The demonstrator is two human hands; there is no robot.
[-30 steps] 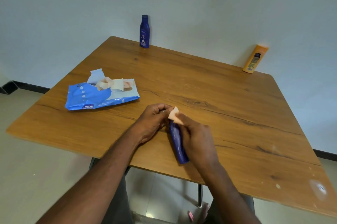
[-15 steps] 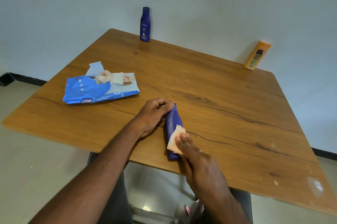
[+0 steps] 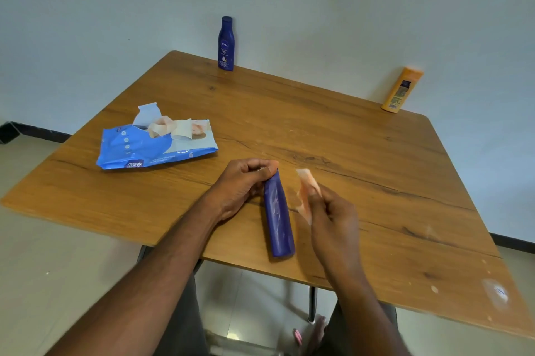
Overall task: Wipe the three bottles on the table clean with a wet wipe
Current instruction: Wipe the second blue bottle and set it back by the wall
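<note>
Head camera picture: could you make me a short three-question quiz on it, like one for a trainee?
1. True or false: the wet wipe in the right hand is pressed against the lying blue bottle.
2. Which hand grips that bottle's cap end? A) left hand B) right hand C) neither
3. Fill in: the orange bottle stands at the table's far ____ corner.

Key
1. False: the wipe is held apart from the bottle, to its right.
2. A.
3. Right; the upright blue bottle stands at the far edge to the left, and the wipes pack lies open on the left.
</note>
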